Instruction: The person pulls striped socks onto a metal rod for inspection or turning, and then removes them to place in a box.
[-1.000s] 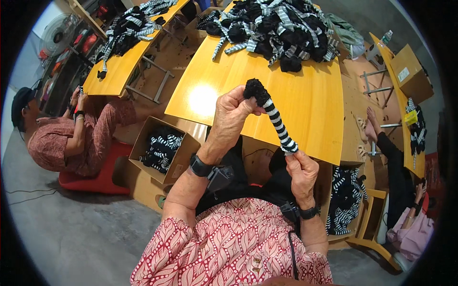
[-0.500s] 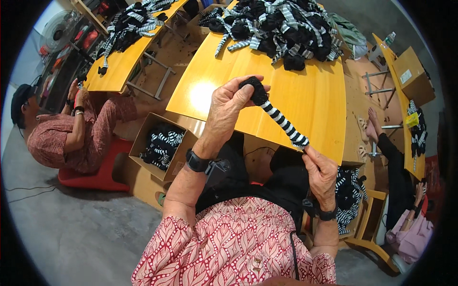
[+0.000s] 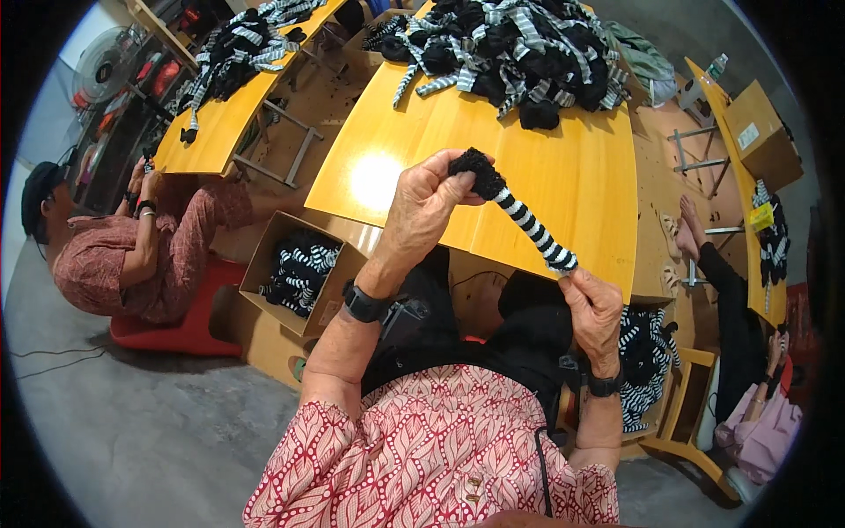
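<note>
A knitted piece (image 3: 526, 216) with a black fuzzy end and a black-and-white striped tube stretches between my hands above the near edge of the yellow table (image 3: 422, 132). My left hand (image 3: 426, 195) pinches the black end between thumb and fingers. Lower and to the right, my right hand (image 3: 593, 308) grips the tip of the striped end. The piece slants down from left to right and looks taut. At the table's far side lies a big heap of black and striped knitted pieces (image 3: 519, 53).
Left of my knees stands a cardboard box (image 3: 339, 286) of striped pieces, with another container of them (image 3: 647, 361) by my right arm. A person (image 3: 132, 238) sits at a left table (image 3: 207, 145); another person (image 3: 757, 422) sits at the right, beside a wooden chair (image 3: 682, 396).
The knitted piece has shifted slightly to the right, its black end now turned and showing more of its fuzzy face. Both hands keep hold of its ends.
</note>
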The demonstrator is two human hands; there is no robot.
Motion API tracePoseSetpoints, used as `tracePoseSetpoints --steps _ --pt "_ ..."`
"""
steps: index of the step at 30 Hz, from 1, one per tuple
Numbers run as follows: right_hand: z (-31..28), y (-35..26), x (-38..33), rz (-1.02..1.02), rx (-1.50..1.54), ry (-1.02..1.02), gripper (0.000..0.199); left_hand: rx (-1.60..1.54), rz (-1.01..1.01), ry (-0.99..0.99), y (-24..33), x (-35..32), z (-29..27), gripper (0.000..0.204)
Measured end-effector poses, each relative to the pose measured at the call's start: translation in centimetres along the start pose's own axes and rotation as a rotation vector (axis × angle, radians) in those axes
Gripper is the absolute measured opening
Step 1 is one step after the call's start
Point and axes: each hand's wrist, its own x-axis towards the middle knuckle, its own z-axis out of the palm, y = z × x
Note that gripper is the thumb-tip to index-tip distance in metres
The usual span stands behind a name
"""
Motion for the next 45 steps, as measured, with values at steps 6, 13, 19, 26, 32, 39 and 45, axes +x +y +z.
tracePoseSetpoints --steps 6,13,19,26,32,39,45 --pt "0.6 -0.1 -0.2 0.023 0.082 0.01 0.014 -0.023 0.015 -0.038 -0.5 -0.7 0.6 0.021" --pt "5.7 0.3 -1.5 0.362 0.862 0.013 0.018 0.021 0.05 -0.018 -0.2 -0.7 -0.1 0.03" --pt "3.4 -0.1 -1.2 0.188 0.32 0.007 0.016 -0.096 -0.05 0.074 2.6 -1.0 0.1 0.036" --pt "1.9 -1.5 -0.4 -0.073 -0.036 0.042 0.018 -0.009 -0.052 0.075 1.7 -0.5 -1.1 0.038" --pt "1.3 -1.1 -0.3 -0.037 -0.096 -0.032 0.019 -0.226 -0.118 0.04 1.3 -0.5 0.9 0.034" --pt "2.0 0.4 -1.1 0.15 0.175 0.028 0.021 -0.228 -0.143 -0.011 0.8 -0.9 1.5 0.03" --pt "1.6 0.6 -0.8 0.121 0.192 0.024 0.022 0.215 0.023 0.041 0.8 -1.3 1.0 0.025"
